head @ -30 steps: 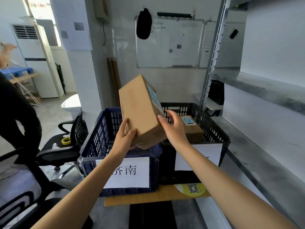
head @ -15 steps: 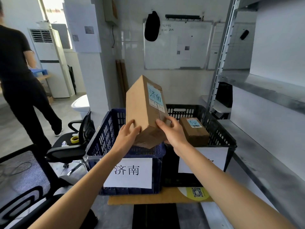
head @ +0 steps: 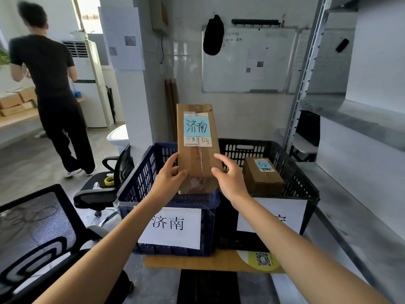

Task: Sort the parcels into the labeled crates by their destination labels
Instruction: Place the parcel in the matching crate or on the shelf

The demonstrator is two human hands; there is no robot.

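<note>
I hold a long brown cardboard parcel (head: 198, 159) upright above the blue crate (head: 140, 181). Its blue label reading 济南 faces me. My left hand (head: 169, 178) grips its lower left edge, thumb on the front. My right hand (head: 230, 178) touches the lower right edge with fingers spread. The blue crate carries a white sign with 济南. To its right stands a black crate (head: 304, 189) with a white sign partly hidden by my right arm. Inside it lies a smaller brown parcel (head: 263, 178) with a blue label.
Both crates rest on a cardboard sheet (head: 197, 263). A metal shelf rack (head: 350, 119) runs along the right. Office chairs (head: 98, 191) stand at left, one with a yellow tape roll (head: 109, 180). A person in black (head: 54, 88) walks at far left. A whiteboard (head: 247, 60) hangs behind.
The parcel has turned upright so its labelled face points at me. My right hand has loosened to an open touch at the edge. The person in black has walked further left and away.
</note>
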